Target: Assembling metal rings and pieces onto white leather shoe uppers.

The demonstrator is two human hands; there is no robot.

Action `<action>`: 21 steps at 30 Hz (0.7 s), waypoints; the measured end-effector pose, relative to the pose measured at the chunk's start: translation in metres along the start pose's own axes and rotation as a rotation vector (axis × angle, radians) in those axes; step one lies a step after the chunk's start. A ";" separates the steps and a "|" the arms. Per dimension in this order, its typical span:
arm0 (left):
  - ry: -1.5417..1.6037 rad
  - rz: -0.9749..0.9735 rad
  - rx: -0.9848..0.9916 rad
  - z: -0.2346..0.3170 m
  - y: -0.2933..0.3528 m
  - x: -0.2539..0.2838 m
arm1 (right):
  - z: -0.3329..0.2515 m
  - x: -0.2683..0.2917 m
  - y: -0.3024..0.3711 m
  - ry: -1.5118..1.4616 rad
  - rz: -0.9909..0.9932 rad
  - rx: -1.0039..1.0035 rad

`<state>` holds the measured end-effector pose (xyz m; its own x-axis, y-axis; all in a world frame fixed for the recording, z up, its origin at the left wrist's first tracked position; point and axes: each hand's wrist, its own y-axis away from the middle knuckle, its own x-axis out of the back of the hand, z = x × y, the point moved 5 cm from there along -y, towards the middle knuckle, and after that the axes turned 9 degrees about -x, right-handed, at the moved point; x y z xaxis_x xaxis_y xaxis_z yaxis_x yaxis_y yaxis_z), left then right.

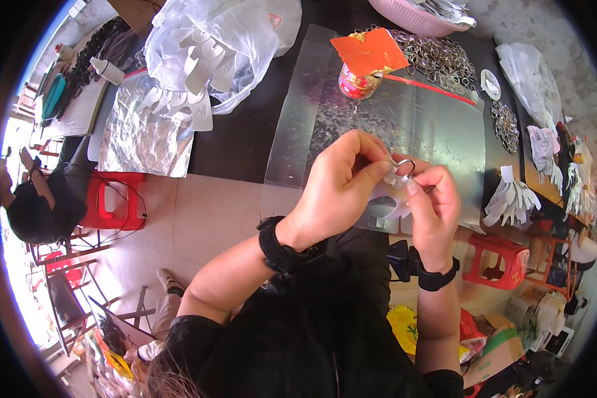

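One white strip point(399, 204) seems only partly joined to a metal ring point(408, 160), with many loose rings point(441, 60) lying by the far right corner of the clear mat point(454, 142). The left hand point(338, 186) and right hand point(436, 209) pinch the pair above the mat's near edge; the strip looks thin and curved, the ring shiny.

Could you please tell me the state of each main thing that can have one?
Left hand: pinching white piece
Right hand: pinching white piece
White piece: held by both hands
Metal ring: partly hidden
Plastic bag: open
Can: upright, under orange card
Basket: filled
Foil: crinkled
Right red stool: upright
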<state>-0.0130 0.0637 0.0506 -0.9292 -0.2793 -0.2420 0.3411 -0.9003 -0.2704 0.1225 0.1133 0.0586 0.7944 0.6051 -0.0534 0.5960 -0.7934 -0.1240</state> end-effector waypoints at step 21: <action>0.214 0.135 0.018 -0.008 0.018 -0.001 | 0.001 -0.008 0.006 -0.101 0.006 -0.160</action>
<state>-0.0048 0.0507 0.0383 -0.8234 -0.3225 -0.4669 0.4558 -0.8660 -0.2057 0.1199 0.1038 0.0570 0.7867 0.5978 -0.1539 0.6090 -0.7924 0.0354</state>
